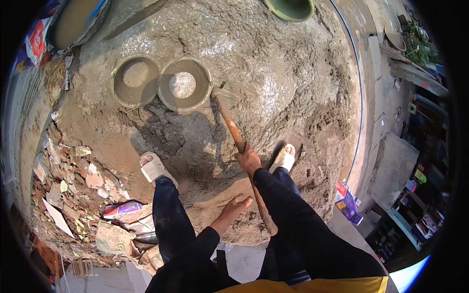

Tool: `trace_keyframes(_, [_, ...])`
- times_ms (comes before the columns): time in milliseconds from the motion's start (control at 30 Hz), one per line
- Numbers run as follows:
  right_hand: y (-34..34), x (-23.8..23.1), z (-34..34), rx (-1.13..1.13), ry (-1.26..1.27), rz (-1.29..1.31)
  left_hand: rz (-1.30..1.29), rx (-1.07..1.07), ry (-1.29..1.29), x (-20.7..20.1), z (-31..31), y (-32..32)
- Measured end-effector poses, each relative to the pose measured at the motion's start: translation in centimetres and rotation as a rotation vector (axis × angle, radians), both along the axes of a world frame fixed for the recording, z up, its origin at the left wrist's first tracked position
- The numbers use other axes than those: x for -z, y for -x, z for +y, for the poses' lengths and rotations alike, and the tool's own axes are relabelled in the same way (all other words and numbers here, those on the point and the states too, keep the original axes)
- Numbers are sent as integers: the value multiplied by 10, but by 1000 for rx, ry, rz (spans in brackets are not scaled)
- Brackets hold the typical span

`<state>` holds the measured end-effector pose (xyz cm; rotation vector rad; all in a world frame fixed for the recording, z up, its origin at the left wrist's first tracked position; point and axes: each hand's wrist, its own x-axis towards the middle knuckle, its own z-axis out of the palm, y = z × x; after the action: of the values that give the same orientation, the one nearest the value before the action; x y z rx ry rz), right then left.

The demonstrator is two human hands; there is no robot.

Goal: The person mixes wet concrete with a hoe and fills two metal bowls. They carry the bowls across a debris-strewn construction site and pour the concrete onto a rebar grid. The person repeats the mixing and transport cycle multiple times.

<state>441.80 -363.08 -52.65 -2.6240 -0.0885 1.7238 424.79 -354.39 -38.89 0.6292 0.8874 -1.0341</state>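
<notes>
My right hand (249, 160) is closed round the middle of the long wooden handle of a hoe (230, 124). The far end of this tool reaches wet grey mortar (264, 63), where its blade is mostly hidden. Lower down, my left hand (230, 215) is open beside the handle's near end, fingers stretched toward it and apparently not gripping. Just left of the hoe's far end, a round mortar pan (200, 95) sits on the mix, its inside smeared grey. A second pan (119, 90) stands against it on the left.
My sandalled feet straddle the mortar's near edge. A green basin (293, 18) is at the far side, and a large container of murky water (73, 24) at far left. A blue hose (360, 93) runs along the right. Rubble (95, 178) and torn sacks (115, 239) lie at left.
</notes>
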Motion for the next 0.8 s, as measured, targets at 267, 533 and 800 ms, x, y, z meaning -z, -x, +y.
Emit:
trace_keyframes(267, [-13, 62, -10, 425, -250, -117, -54, -71, -308, -41, -136, 12])
trace_keyframes(533, [-152, -42, -74, 1441, -501, -112, -331, 344, -704, -8, -144, -37])
trace_keyframes(800, [-451, 26, -78, 1587, -955, -596, -873, 742, -1105, 128, -10, -341])
